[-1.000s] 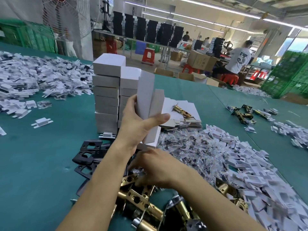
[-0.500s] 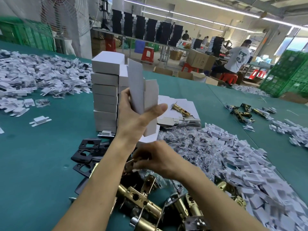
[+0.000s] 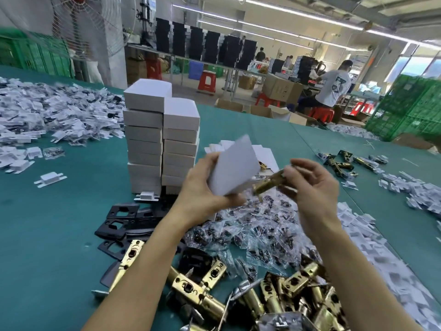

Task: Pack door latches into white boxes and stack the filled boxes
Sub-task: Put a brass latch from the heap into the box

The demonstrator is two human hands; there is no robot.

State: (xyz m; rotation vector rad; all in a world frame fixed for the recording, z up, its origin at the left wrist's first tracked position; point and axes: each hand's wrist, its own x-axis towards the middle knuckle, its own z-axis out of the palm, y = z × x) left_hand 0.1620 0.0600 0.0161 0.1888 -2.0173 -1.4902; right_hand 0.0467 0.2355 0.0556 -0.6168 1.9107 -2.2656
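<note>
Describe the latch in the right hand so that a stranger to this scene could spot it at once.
Start at the two stacks of white boxes on the green table. Right of them, the left hand holds a box, and the right hand pinches a brass latch beside it. It alone is in the air; the other latches lie loose.

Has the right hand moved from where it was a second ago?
Yes. The right hand has risen from the latch pile, below the base of the box stack, to level with its lower boxes, now gripping a brass latch.
</note>
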